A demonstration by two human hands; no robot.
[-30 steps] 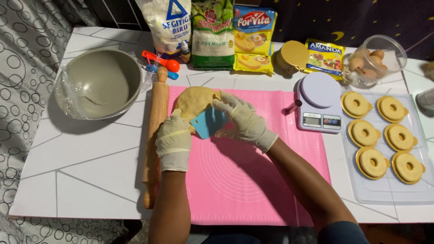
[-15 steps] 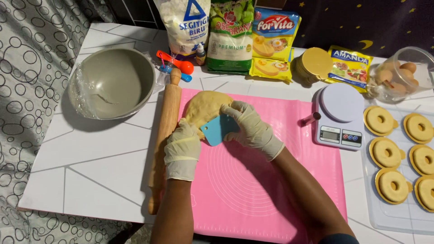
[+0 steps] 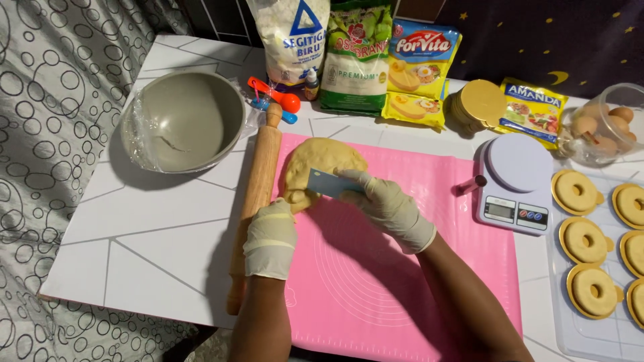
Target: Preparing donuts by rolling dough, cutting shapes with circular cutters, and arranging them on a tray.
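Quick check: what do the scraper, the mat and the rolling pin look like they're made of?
Scraper: thin blue plastic, probably, smooth and flat. Mat: pink, matte, printed with circles, likely silicone. Rolling pin: light brown with a turned handle, apparently bare wood.

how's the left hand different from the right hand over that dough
The left hand holds no tool and rests its fingertips on the near edge of the dough; the right hand grips a blue scraper pressed into the dough. The left hand lies next to the rolling pin; the right hand is over the pink mat. Both wear pale gloves.
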